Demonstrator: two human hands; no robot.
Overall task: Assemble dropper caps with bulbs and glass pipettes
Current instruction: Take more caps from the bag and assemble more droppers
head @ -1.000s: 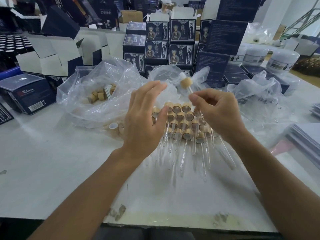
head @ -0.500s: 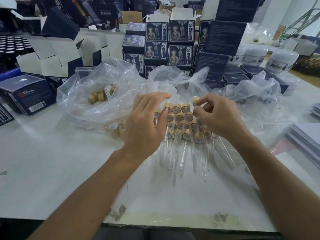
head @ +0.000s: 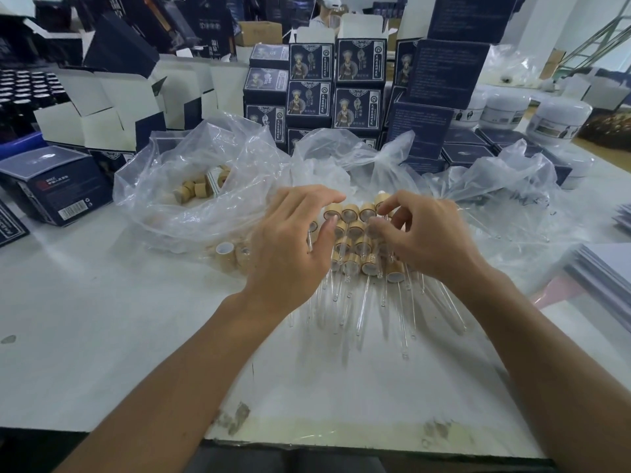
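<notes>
Now the right hand (head: 426,233) pinches a dropper (head: 379,200) beside the dropper pile (head: 355,247), probably adding it. Left hand (head: 293,244) rests open on the pile, maybe steadying it.

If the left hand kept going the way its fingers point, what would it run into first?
Likely the far row of the assembled droppers just beyond the left hand fingertips, then the crumpled plastic bag behind them; depth is unclear.

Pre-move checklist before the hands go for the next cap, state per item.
1. Finished droppers stacked in rows: ok.
2. Pipette tips lying flat, pointing toward the person: ok.
3. Right hand released the last dropper: cannot tell, fingers curled over the pile.
4. Left hand free: ok, fingers relaxed.
5. Loose caps left in bag: ok.
</notes>
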